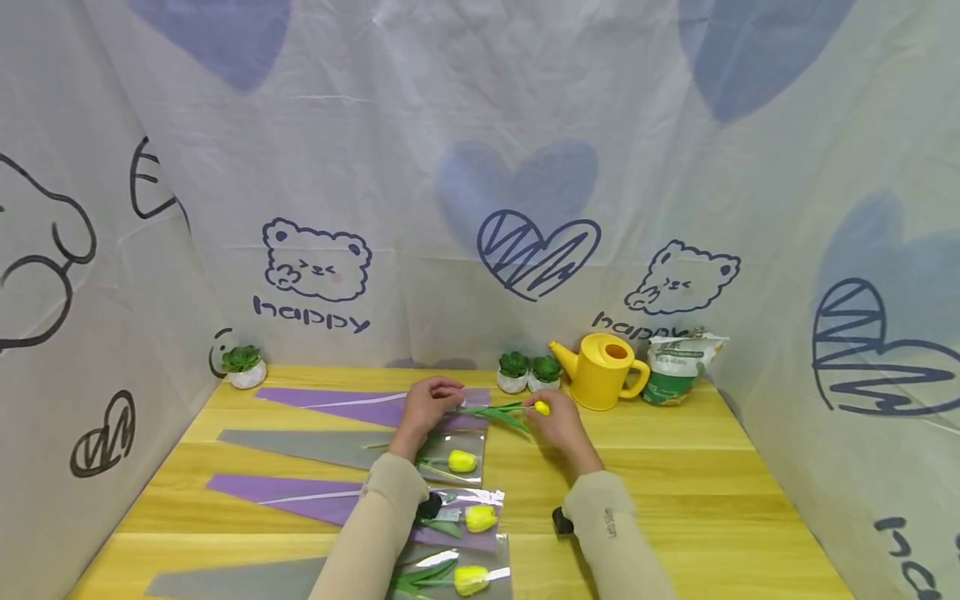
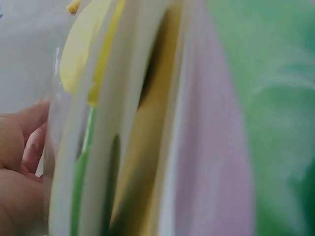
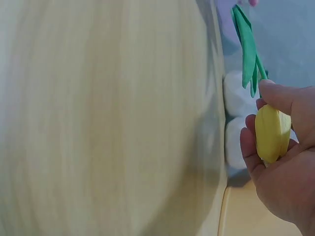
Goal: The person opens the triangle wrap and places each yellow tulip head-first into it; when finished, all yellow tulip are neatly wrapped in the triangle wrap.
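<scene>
My right hand (image 1: pixel 560 421) holds a yellow tulip (image 3: pixel 268 135) by its green stem, thumb just below the bloom, which lies against the palm. Its stem and long leaves (image 1: pixel 508 418) point left toward my left hand (image 1: pixel 429 407). That hand pinches the open right end of the farthest purple flower sleeve (image 1: pixel 337 401), a tapered wrap with a clear front. Close up in the left wrist view, clear film (image 2: pixel 53 132) stands beside the left fingers, and a blurred packed tulip (image 2: pixel 78 54) fills the foreground.
Nearer me lie a grey sleeve (image 1: pixel 292 442), a second purple sleeve (image 1: pixel 292 490) and another grey sleeve (image 1: pixel 247 577), each with a yellow tulip. Behind stand potted succulents (image 1: pixel 513 372), a yellow watering can (image 1: pixel 600 372) and a green-white bag (image 1: pixel 677 367). Another succulent (image 1: pixel 243 367) stands far left.
</scene>
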The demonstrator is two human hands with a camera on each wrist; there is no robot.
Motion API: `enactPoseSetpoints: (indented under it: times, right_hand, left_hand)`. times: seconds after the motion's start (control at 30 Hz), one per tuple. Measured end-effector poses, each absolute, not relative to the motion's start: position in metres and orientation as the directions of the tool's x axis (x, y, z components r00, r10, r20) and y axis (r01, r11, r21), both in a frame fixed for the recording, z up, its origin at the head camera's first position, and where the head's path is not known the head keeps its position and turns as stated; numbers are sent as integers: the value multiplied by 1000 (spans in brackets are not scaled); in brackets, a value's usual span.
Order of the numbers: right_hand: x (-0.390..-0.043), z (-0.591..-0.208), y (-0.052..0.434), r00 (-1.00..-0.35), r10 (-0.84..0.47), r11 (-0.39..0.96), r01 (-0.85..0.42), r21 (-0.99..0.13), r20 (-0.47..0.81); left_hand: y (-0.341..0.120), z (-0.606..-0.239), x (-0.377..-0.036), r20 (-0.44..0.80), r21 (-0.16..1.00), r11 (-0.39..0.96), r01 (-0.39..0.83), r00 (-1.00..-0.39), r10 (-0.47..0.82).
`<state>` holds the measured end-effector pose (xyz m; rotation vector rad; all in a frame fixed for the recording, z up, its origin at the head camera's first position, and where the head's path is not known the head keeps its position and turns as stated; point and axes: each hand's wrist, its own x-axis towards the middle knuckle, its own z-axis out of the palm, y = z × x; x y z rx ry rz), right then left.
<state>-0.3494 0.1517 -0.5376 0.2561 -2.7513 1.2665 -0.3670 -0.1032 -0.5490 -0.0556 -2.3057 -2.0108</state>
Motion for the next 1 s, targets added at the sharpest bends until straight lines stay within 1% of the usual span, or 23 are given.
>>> enactPoseSetpoints:
  times: [0.07, 0.23, 0.4, 0.67, 0.83, 1.0]
  right_hand:
    - [-350, -536, 146, -977, -117, 640, -211, -739, 177]
    - [-351, -535, 134, -980, -124, 629, -197, -752, 153]
    - [-352, -539, 129, -977, -145, 648, -211, -732, 154]
    - [-352, -547, 142, -987, -115, 614, -158, -774, 110]
    - [-352, -550, 153, -992, -100, 585, -118, -803, 74]
    - [-352, -548, 158, -996, -83, 591, -83, -803, 42]
  left_hand:
    - [-101, -548, -367, 91, 988, 130, 87, -996, -24]
    - [-97, -546, -365, 97, 989, 112, 96, -995, -5]
    - [-93, -545, -364, 90, 991, 102, 92, -996, 25]
    - [-92, -546, -363, 89, 990, 112, 90, -996, 15]
    - [-92, -551, -365, 78, 993, 94, 78, -997, 5]
    - [-93, -556, -367, 68, 995, 75, 67, -998, -3]
